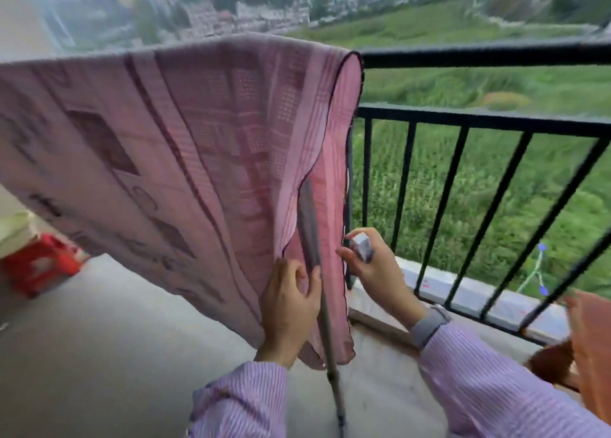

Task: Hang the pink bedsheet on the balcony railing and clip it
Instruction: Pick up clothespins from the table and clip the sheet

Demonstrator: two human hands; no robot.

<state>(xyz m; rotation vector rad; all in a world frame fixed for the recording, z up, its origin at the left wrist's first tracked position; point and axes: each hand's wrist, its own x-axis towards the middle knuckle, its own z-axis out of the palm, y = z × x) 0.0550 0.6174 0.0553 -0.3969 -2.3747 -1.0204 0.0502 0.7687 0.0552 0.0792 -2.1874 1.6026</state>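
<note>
Pink bedsheet (185,133) draped over railing (479,55), unclipped. Left hand (289,305) grips pole (325,322) at 6 o'clock, steadying it. Right hand (370,265) pinches small pale clip (362,244), ready at sheet's edge.

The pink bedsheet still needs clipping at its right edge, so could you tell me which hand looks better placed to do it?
Right. The right hand already pinches the clip beside the pink bedsheet edge, near the railing. The left hand grips the pole.
</note>
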